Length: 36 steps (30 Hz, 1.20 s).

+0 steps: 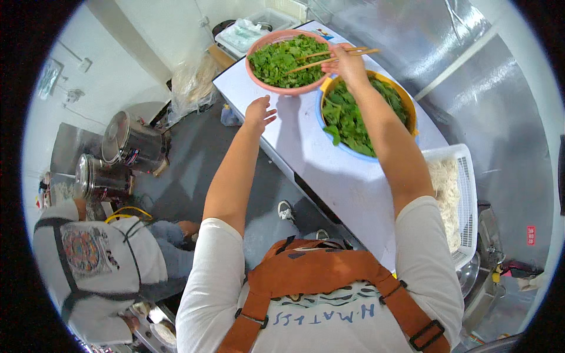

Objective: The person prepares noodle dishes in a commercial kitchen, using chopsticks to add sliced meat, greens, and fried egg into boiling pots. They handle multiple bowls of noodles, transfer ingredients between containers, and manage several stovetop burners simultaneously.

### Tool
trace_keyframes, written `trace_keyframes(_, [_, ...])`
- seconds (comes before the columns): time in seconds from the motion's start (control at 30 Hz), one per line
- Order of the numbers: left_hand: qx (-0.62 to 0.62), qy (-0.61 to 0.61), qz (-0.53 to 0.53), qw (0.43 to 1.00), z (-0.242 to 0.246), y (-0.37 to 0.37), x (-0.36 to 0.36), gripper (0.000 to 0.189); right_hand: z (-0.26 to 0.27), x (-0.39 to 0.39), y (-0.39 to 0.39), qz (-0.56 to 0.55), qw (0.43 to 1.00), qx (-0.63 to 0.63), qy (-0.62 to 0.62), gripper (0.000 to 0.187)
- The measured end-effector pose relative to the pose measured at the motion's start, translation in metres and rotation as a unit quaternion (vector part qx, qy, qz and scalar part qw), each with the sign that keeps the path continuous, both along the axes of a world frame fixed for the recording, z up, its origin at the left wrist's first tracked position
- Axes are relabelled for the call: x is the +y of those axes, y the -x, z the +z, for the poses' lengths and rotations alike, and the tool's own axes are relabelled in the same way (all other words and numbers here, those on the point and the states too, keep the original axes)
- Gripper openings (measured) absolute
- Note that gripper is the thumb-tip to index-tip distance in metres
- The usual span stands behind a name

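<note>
My right hand [346, 64] grips a pair of wooden chopsticks [315, 64], their tips reaching over chopped leafy greens [289, 59]. Those greens fill a pink plastic colander [287, 90] towards the table's far end. Below my right forearm stands a yellow basket [412, 108] set in a blue basin [324, 128], heaped with larger green leaves [346, 117]; the forearm hides part of it. My left hand [259, 114] hangs near the table's left edge with its fingers apart. It holds nothing and is apart from the pink colander.
The white table [344, 189] runs diagonally before me. At right, a white plastic crate [468, 198] holds pale noodle-like strands [446, 189]. Steel pots [132, 143] stand by the left wall. Another person [101, 260] is at lower left. A plastic-wrapped bundle [192, 88] lies beyond the table.
</note>
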State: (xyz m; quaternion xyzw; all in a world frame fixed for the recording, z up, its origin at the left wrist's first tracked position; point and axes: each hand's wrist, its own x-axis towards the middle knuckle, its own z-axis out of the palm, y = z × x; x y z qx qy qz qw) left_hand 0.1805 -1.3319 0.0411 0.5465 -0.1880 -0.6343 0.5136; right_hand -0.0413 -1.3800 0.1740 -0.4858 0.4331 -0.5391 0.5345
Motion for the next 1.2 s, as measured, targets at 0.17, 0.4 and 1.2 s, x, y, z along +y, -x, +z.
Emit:
trace_keyframes(0.17, [0.110, -0.004, -0.020, 0.994, -0.020, -0.009, -0.061, 0.022, -0.016, -0.066, -0.053, -0.055, 0.992, 0.112, -0.002, 0.026])
trace_keyframes(0.4, [0.140, -0.019, 0.075, 0.987, -0.028, -0.018, -0.083, 0.015, -0.004, -0.083, -0.044, -0.048, 0.988, 0.145, 0.033, 0.028])
trace_keyframes(1.2, [0.029, -0.010, 0.295, 0.955, 0.045, -0.031, 0.409, 0.030, 0.025, 0.059, 0.163, -0.147, 0.971, 0.173, 0.072, 0.038])
